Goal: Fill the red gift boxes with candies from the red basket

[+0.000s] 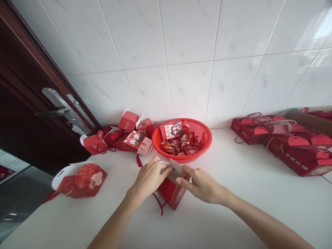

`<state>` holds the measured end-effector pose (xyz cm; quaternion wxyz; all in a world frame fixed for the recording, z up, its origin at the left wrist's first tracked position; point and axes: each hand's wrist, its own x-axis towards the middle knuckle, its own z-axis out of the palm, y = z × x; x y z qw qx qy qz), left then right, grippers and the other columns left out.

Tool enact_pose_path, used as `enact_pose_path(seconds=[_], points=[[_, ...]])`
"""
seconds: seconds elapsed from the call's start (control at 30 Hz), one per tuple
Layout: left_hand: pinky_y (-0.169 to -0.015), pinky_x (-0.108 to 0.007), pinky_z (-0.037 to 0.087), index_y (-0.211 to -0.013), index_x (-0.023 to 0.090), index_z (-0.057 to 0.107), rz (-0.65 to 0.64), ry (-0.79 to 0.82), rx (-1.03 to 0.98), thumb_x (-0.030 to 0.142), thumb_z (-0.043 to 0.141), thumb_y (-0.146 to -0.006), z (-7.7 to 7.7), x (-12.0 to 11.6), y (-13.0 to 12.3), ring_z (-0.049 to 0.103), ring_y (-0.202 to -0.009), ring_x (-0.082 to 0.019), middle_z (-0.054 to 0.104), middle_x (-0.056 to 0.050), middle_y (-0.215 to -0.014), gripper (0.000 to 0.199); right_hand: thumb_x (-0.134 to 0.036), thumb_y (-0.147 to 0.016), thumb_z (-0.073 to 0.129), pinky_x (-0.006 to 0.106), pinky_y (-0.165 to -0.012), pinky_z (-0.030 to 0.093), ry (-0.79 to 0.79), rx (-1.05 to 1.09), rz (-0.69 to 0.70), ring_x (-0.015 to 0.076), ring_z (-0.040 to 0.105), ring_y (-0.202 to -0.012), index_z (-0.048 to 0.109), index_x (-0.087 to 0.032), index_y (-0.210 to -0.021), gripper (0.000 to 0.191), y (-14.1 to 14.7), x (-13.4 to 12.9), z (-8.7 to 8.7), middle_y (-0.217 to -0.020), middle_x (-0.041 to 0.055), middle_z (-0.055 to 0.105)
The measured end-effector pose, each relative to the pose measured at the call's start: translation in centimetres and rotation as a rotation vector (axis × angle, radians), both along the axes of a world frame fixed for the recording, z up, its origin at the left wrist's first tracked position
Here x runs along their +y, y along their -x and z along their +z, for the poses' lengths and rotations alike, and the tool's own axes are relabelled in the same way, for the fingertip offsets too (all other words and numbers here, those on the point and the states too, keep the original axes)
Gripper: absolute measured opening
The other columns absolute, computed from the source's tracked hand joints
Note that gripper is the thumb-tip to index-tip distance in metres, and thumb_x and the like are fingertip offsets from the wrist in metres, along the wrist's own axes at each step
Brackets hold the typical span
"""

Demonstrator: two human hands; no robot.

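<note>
Nearest you, both your forearms reach in over the white counter (223, 221), and your hands meet at a small red box (171, 193) standing in the middle, just in front of the basket. Your left hand (147, 178) is nearly closed, its thumb and fingers pinching the pale upper flaps on the left side. Your right hand (204, 183) is partly curled, thumb and fingertips closed on the flaps on the right side. Red space shows inside the box below those flaps, and a dark red cord (161, 207) trails from it onto the counter

Well to your left, near the counter's edge, a printed red box (88, 181) lies with its white inner side showing. Beyond your hands sits a round red plastic basket (208, 140) holding red-wrapped sweets (183, 143), with a printed carton (171, 130) resting on top of them. Left of the basket, close to the wall, is a jumble of red boxes (128, 121). Over to your right stand closed red gift boxes (252, 134) with cord handles, some touching, and a brown cardboard box (308, 119) behind them. At the back rises the pale tiled wall (186, 34), with a dark door (23, 76) and its metal handle (53, 112) on your left
</note>
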<state>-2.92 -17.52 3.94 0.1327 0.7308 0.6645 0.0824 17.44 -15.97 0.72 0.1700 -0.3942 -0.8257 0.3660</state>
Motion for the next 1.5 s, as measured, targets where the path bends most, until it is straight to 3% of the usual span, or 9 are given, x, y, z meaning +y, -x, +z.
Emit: enact_pose_path(seconds=[0.13, 0.23, 0.43, 0.7, 0.83, 1.0, 1.17, 1.33, 1.5], points=[[-0.067, -0.029, 0.046, -0.077, 0.026, 0.075, -0.034, -0.014, -0.037, 0.039, 0.044, -0.094, -0.2, 0.0, 0.8, 0.064, -0.078, -0.022, 0.058, -0.004, -0.078, 0.038, -0.041, -0.095, 0.053, 0.026, -0.059, 0.034, -0.034, -0.064, -0.041, 0.0138, 0.056, -0.059, 0.059, -0.022, -0.082, 0.025, -0.2, 0.2, 0.1, -0.071, -0.0007, 0.067], [-0.070, -0.030, 0.047, -0.069, 0.025, 0.072, -0.030, -0.029, -0.078, 0.038, 0.045, -0.092, -0.7, 0.0, 1.6, 0.064, -0.077, -0.023, 0.058, -0.003, -0.074, 0.038, -0.031, -0.090, 0.059, 0.026, -0.064, 0.036, -0.033, -0.081, 0.034, 0.0144, 0.058, -0.062, 0.064, -0.023, -0.103, 0.016, -0.4, 0.4, 0.0, -0.075, -0.0016, 0.069], [-0.075, -0.032, 0.050, -0.089, 0.026, 0.076, 0.015, 0.019, -0.208, 0.047, 0.053, -0.088, -1.8, -0.6, 2.7, 0.063, -0.077, -0.022, 0.066, -0.004, -0.091, 0.031, -0.039, -0.082, 0.071, 0.031, -0.075, 0.041, -0.004, -0.197, 0.077, 0.0228, 0.065, -0.084, 0.031, -0.027, -0.154, 0.083, -1.1, 0.9, 0.2, -0.103, 0.0053, 0.072], [-0.084, -0.031, 0.051, -0.132, 0.031, 0.063, -0.277, 0.316, -0.501, 0.053, 0.070, -0.076, -1.9, -1.1, 6.8, 0.058, -0.089, -0.018, 0.058, -0.005, -0.119, 0.061, -0.074, -0.075, 0.065, 0.040, -0.082, 0.043, 0.117, -0.341, 0.144, 0.0326, 0.064, -0.094, 0.028, -0.021, -0.158, 0.105, -2.1, 1.4, 0.9, -0.108, 0.0141, 0.071], [-0.094, -0.036, 0.049, -0.138, 0.037, 0.058, -0.336, 0.388, -0.521, 0.055, 0.086, -0.060, -2.7, -1.2, 7.9, 0.057, -0.097, -0.020, 0.049, -0.007, -0.138, 0.085, -0.076, -0.076, 0.062, 0.039, -0.079, 0.043, 0.081, -0.368, 0.124, 0.0315, 0.066, -0.089, 0.031, -0.025, -0.157, 0.101, -2.6, 1.8, 1.0, -0.104, 0.0130, 0.072], [-0.096, -0.037, 0.049, -0.141, 0.036, 0.055, -0.270, 0.309, -0.426, 0.033, 0.086, -0.063, -3.5, -0.6, 5.7, 0.057, -0.092, -0.018, 0.050, -0.006, -0.134, 0.083, -0.069, -0.080, 0.062, 0.035, -0.075, 0.043, 0.007, -0.383, 0.072, 0.0292, 0.066, -0.086, 0.032, -0.027, -0.157, 0.092, -3.2, 2.3, 1.3, -0.099, 0.0111, 0.072], [-0.097, -0.038, 0.051, -0.146, 0.036, 0.049, -0.308, 0.209, -0.364, 0.024, 0.080, -0.067, -3.3, 0.3, 4.0, 0.061, -0.097, -0.020, 0.048, -0.007, -0.143, 0.086, -0.059, -0.085, 0.063, 0.034, -0.074, 0.045, -0.054, -0.353, -0.006, 0.0260, 0.067, -0.083, 0.052, -0.026, -0.144, 0.068, -4.1, 2.7, 1.4, -0.098, 0.0090, 0.074], [-0.102, -0.040, 0.050, -0.144, 0.039, 0.050, -0.342, 0.224, -0.313, 0.026, 0.085, -0.063, -1.7, 0.0, 4.4, 0.053, -0.127, -0.030, 0.033, -0.006, -0.159, 0.089, -0.049, -0.088, 0.061, 0.029, -0.066, 0.047, -0.045, -0.107, -0.073, 0.0167, 0.064, -0.068, 0.068, -0.023, -0.118, 0.040, -5.1, 3.8, 2.7, -0.089, 0.0048, 0.074], [-0.097, -0.037, 0.053, -0.137, 0.034, 0.060, -0.434, 0.167, -0.331, 0.038, 0.078, -0.076, 1.9, 0.9, 4.5, 0.067, -0.100, -0.021, 0.044, -0.008, -0.155, 0.063, -0.042, -0.088, 0.059, 0.027, -0.060, 0.045, -0.157, 0.143, -0.154, 0.0150, 0.060, -0.061, 0.071, -0.019, -0.100, 0.029, -4.9, 8.3, 3.9, -0.074, 0.0027, 0.070]])
